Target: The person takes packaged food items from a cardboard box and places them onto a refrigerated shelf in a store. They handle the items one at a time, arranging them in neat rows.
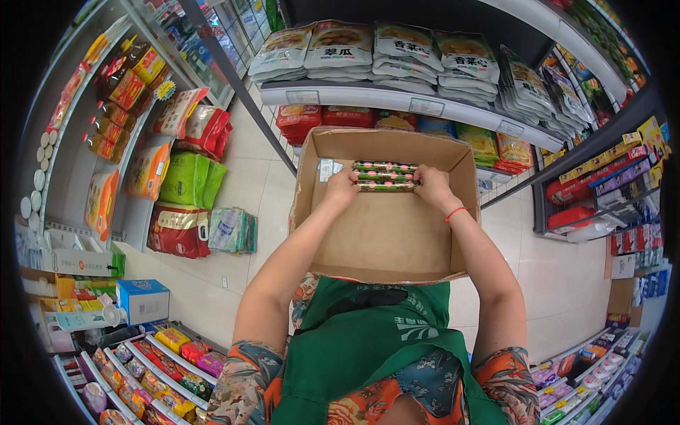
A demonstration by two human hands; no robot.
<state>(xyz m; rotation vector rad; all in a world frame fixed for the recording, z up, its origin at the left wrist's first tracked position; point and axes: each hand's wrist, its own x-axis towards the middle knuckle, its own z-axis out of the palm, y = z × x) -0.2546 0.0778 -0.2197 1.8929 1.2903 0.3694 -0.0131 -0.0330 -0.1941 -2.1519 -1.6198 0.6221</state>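
Note:
Inside an open cardboard box (pixel 382 239) in front of me lie three slim wrapped sticks (pixel 385 175), side by side near the far wall. Their wrappers are green, black and pink and bear writing. My left hand (pixel 342 183) grips the left ends of the sticks, and my right hand (pixel 434 186), with a red cord at the wrist, grips their right ends. A small white label (pixel 325 170) lies at the box's far left corner. Most of the brown box floor shows bare below the sticks.
Beyond the box, a shelf (pixel 361 95) carries stacked white food pouches (pixel 340 48), with red and yellow packs (pixel 348 116) beneath. Left shelving holds oil bottles (pixel 127 87) and bagged goods (pixel 180 228). Packaged goods rack (pixel 589 196) stands right. Snack shelves (pixel 159 372) curve around behind me.

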